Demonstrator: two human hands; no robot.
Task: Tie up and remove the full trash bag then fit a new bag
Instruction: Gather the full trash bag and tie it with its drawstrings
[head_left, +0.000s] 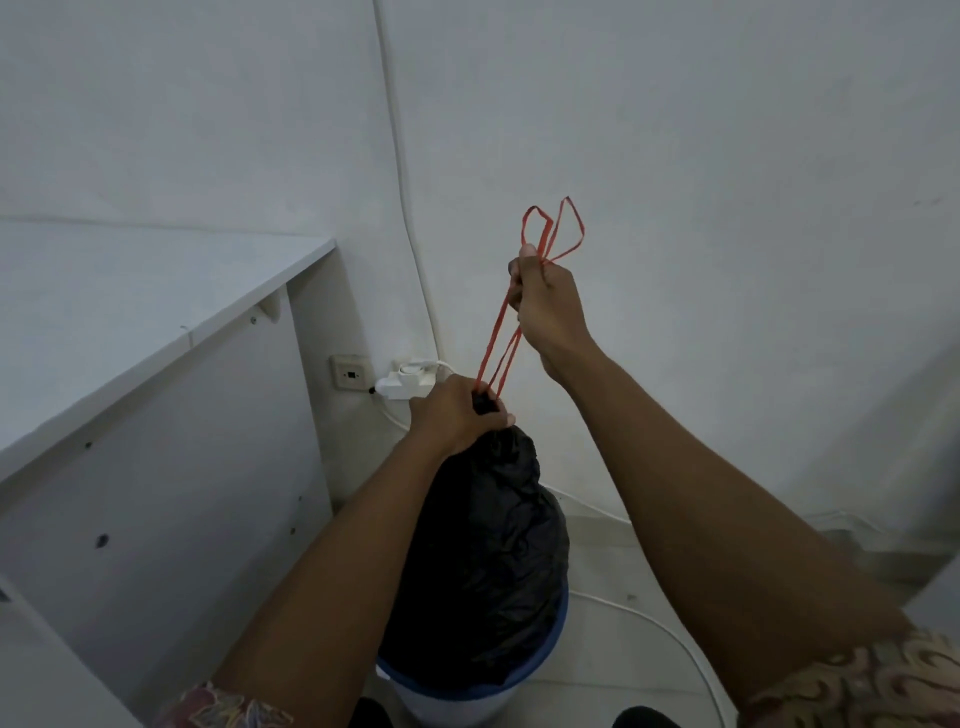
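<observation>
Both arms reach forward: left hand (457, 415) grips the bag neck (491, 410), raised right hand (545, 301) pinches red drawstrings (501, 338).

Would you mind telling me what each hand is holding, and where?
The left hand grips the black trash bag at its gathered neck; the right hand holds the red drawstrings near their looped ends.
</observation>
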